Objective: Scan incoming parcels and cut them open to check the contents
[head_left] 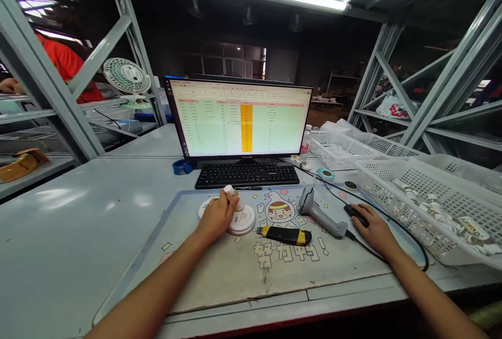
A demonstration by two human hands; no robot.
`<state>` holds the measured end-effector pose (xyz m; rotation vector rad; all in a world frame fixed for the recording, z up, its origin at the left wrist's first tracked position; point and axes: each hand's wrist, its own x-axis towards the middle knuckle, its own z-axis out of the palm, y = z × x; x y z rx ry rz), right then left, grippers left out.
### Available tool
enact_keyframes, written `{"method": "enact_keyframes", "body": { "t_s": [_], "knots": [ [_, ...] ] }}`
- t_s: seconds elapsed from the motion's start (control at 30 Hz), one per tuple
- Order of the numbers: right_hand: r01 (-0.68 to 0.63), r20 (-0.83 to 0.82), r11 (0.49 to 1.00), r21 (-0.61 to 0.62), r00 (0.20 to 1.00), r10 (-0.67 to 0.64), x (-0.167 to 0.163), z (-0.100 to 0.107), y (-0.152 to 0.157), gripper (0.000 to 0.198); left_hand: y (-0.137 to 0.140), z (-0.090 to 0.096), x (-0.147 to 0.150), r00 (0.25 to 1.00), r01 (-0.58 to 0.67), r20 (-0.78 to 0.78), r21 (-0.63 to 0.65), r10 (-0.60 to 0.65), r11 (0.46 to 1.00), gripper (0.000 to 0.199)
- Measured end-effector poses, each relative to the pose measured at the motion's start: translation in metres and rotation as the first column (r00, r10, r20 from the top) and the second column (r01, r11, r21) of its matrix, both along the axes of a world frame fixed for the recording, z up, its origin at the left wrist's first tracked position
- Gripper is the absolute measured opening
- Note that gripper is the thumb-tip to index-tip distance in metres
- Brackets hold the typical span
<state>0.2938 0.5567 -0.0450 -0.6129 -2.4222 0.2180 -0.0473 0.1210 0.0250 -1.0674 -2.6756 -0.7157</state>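
Observation:
My left hand is closed round a small bottle with a white cap, held tilted above the desk mat. Just beneath it lie round white discs, partly hidden by the hand. My right hand rests over a black computer mouse on the mat's right side. Between the hands are a grey barcode scanner and a black and yellow utility knife. Behind them stand a black keyboard and a monitor showing a spreadsheet with an orange column.
White perforated baskets line the right side, the nearest holding several small bottles. A blue tape roll sits left of the keyboard. The scanner's cable curves round my right hand. Beyond the metal frame are a fan and a person in red.

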Motion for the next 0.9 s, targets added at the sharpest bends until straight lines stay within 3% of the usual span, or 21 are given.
{"method": "enact_keyframes", "body": {
  "t_s": [0.2,0.3,0.4,0.57,0.77,0.9],
  "knots": [
    [0.016,-0.008,1.0,-0.011,1.0,-0.016,0.0,0.003,-0.005,0.053,-0.005,-0.002,-0.016,0.979,-0.041,0.202,0.203,-0.001,0.978,0.043],
    [0.003,-0.013,1.0,-0.029,1.0,-0.003,0.0,0.006,-0.008,0.052,-0.006,0.002,-0.016,0.975,-0.036,0.22,0.309,-0.035,0.95,0.045],
    [-0.011,-0.003,0.999,-0.042,1.0,0.011,0.0,0.008,-0.01,0.051,-0.011,0.01,-0.015,0.982,-0.07,0.19,0.337,0.005,0.939,0.047],
    [-0.025,-0.011,0.998,-0.053,1.0,0.024,-0.001,0.009,-0.01,0.049,-0.023,0.02,-0.022,0.983,-0.168,0.112,0.273,0.142,0.947,0.048],
    [-0.01,-0.007,0.998,-0.065,1.0,0.01,0.0,0.008,-0.009,0.047,-0.024,0.021,-0.028,0.939,-0.329,0.106,0.009,0.326,0.944,0.052],
    [-0.015,0.011,0.998,-0.069,1.0,0.015,0.001,0.009,-0.009,0.05,-0.023,0.023,-0.024,0.936,-0.339,0.106,0.027,0.335,0.94,0.065]
  ]
}}
